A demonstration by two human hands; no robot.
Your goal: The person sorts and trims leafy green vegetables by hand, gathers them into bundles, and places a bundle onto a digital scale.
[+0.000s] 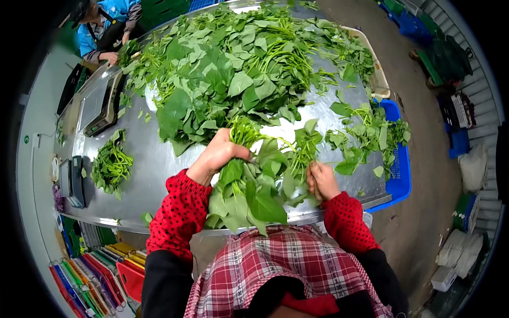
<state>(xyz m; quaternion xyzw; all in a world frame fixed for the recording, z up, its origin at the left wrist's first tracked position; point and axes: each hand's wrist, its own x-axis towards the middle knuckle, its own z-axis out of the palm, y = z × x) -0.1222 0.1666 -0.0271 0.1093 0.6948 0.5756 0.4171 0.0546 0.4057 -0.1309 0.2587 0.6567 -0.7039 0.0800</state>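
Observation:
My left hand point(219, 153) is closed around the stems of a bunch of leafy greens point(249, 193), whose broad leaves hang toward the table's front edge. Right of it, my right hand point(321, 180) has its fingers curled at a smaller sprig of greens point(305, 148); the fingertips are partly hidden. Just beyond both hands rises a large heap of the same leafy greens point(212, 74). A separate bundle of greens point(112, 164) lies on the metal table point(154, 183) to the left.
A weighing scale point(103, 103) and a small dark device point(72, 182) stand at the left. Loose greens point(366, 132) spread over a blue crate point(400, 180) at the right edge. A co-worker in a blue vest point(119, 10) handles greens at the far left. Colourful binders point(90, 281) stand below.

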